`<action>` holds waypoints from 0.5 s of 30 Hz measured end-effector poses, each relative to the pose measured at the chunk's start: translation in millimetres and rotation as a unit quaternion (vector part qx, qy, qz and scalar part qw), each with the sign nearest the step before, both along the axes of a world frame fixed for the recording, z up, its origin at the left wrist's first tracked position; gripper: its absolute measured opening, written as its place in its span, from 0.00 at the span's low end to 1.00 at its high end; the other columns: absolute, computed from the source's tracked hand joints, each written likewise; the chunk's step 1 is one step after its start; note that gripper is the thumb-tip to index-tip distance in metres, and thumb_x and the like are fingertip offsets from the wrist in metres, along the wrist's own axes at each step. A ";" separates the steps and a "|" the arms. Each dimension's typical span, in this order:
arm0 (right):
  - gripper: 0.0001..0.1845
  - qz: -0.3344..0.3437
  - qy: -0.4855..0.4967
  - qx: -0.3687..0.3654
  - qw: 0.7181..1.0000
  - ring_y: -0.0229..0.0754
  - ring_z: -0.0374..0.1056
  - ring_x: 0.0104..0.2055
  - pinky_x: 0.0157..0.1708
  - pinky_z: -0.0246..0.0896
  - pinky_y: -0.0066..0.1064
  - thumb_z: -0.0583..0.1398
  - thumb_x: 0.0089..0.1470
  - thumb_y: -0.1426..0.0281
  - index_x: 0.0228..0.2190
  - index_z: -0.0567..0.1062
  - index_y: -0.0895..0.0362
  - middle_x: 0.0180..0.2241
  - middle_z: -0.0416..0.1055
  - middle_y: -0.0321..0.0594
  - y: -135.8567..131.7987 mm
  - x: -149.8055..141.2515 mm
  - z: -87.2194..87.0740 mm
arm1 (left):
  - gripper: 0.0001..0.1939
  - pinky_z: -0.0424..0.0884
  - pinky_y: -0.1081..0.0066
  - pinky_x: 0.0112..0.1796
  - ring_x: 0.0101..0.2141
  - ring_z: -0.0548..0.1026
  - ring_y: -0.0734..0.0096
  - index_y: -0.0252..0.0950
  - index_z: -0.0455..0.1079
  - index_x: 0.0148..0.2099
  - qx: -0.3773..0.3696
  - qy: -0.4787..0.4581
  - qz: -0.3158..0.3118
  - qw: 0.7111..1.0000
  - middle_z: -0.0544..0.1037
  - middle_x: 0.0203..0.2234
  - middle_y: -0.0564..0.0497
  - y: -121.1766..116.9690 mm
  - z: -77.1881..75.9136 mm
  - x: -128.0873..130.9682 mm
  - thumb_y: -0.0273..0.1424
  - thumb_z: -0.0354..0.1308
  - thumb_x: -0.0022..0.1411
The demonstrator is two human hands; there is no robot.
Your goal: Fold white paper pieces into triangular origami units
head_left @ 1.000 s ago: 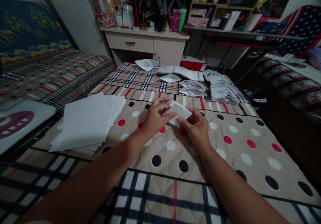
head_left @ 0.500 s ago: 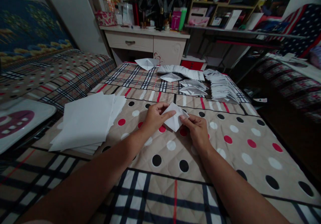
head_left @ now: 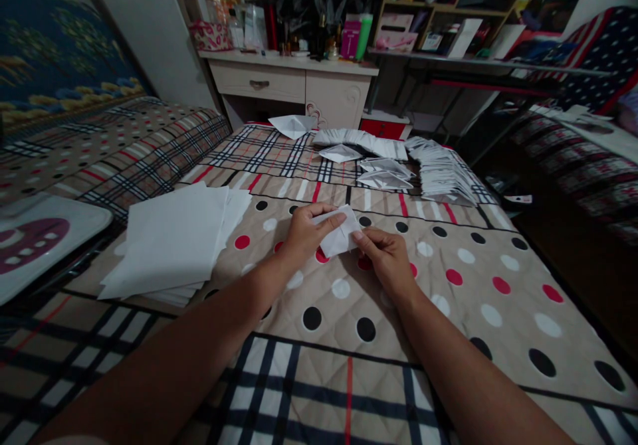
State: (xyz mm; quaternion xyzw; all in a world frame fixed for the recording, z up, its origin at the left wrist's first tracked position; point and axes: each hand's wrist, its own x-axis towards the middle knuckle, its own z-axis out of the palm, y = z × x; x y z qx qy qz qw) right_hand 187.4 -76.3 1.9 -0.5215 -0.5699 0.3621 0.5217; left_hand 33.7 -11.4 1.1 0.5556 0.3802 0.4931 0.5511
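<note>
A small piece of folded white paper (head_left: 339, 235) is held between both hands, just over the dotted bedspread (head_left: 309, 282). My left hand (head_left: 308, 229) grips its left side, with the thumb lying across the top face. On the right edge, my right hand (head_left: 383, 251) pinches the paper between thumb and curled fingers. The fingers under the paper are partly hidden. Left of my hands lies a stack of white paper sheets (head_left: 172, 236), its edges uneven.
Beyond my hands are loose folded paper pieces (head_left: 383, 178), rows of tightly packed folded papers (head_left: 443, 169) and a larger folded sheet (head_left: 293, 126). A white plastic folding table (head_left: 74, 232) is at the left. A dresser (head_left: 294, 76) stands behind the bed.
The folded paper has turned from a diamond-like position to a squarer one, and its right corner no longer sticks out. My right hand has shifted slightly left; the stacks have stayed put.
</note>
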 end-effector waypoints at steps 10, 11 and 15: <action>0.18 -0.018 0.052 -0.037 0.998 0.32 0.52 0.21 0.20 0.43 0.27 0.64 0.51 0.59 0.19 0.74 0.59 0.18 0.61 0.32 -0.5 -0.2 -3.6 | 0.09 0.71 0.73 0.34 0.31 0.76 0.71 0.32 0.75 0.32 0.138 0.106 -0.037 0.984 0.80 0.28 0.50 -1.7 0.2 0.5 0.34 0.63 0.54; 0.18 -0.016 0.056 -0.040 0.997 0.32 0.51 0.20 0.20 0.43 0.27 0.64 0.51 0.59 0.18 0.73 0.59 0.17 0.60 0.32 -0.7 -0.1 -3.4 | 0.09 0.71 0.73 0.33 0.30 0.76 0.71 0.32 0.75 0.33 0.136 0.106 -0.032 0.985 0.80 0.28 0.50 -1.8 -0.6 1.0 0.34 0.64 0.54; 0.15 -0.010 0.105 -0.045 0.993 0.33 0.55 0.22 0.21 0.47 0.26 0.64 0.51 0.59 0.23 0.75 0.58 0.20 0.64 0.33 -0.5 -1.1 -3.0 | 0.06 0.71 0.74 0.34 0.30 0.76 0.72 0.32 0.75 0.31 0.144 0.120 -0.051 0.981 0.80 0.27 0.51 -2.4 -0.4 1.9 0.31 0.63 0.54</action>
